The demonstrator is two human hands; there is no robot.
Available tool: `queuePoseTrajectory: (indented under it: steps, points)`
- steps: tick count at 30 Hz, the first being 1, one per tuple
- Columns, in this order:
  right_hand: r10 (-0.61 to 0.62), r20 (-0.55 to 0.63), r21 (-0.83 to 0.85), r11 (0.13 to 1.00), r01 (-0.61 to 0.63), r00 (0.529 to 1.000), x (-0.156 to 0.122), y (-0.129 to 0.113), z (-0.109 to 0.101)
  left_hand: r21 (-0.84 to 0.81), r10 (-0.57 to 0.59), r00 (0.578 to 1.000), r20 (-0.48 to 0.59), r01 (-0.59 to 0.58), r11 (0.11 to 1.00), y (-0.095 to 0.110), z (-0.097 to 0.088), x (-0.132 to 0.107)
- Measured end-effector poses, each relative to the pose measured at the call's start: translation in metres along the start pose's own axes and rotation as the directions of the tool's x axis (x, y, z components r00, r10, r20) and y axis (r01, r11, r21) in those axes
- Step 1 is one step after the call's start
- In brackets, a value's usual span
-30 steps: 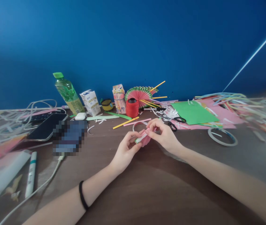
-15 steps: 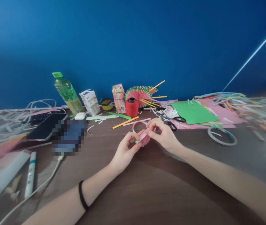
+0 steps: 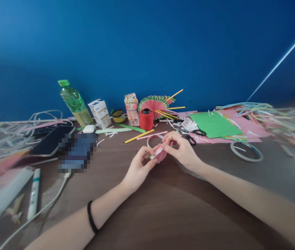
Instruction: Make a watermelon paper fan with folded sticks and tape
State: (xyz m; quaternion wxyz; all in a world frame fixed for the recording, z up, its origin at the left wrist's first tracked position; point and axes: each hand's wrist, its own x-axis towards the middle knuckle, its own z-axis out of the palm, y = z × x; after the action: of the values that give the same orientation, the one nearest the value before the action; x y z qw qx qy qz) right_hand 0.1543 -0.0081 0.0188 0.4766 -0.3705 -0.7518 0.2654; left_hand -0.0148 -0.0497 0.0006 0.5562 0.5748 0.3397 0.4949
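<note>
Pleated pink paper [image 3: 161,158] is being held between the left hand [image 3: 140,166] and the right hand [image 3: 180,148], each grip pinching part of it, and its folds could be crumpling or springing open if either grip were squeezing too hard or slackening.

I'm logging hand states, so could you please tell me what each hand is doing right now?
Left hand: closed, holding the left end of the pleated pink paper.
Right hand: closed, pinching it farther right.
</note>
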Motion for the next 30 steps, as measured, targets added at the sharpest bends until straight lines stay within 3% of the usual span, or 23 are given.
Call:
queuePoseTrajectory:
  steps: [21, 30]
  points:
    - [0.054, -0.013, -0.062, 0.997, -0.055, 0.998, 0.002, -0.008, -0.002, 0.12, -0.003, 1.0, -0.015, 0.005, 0.993, 0.001, 0.001, -0.002]
    - [0.057, -0.01, -0.057, 0.997, -0.058, 0.998, 0.002, -0.012, -0.003, 0.305, 0.042, 0.999, -0.025, -0.032, 0.952, 0.001, 0.003, -0.006]
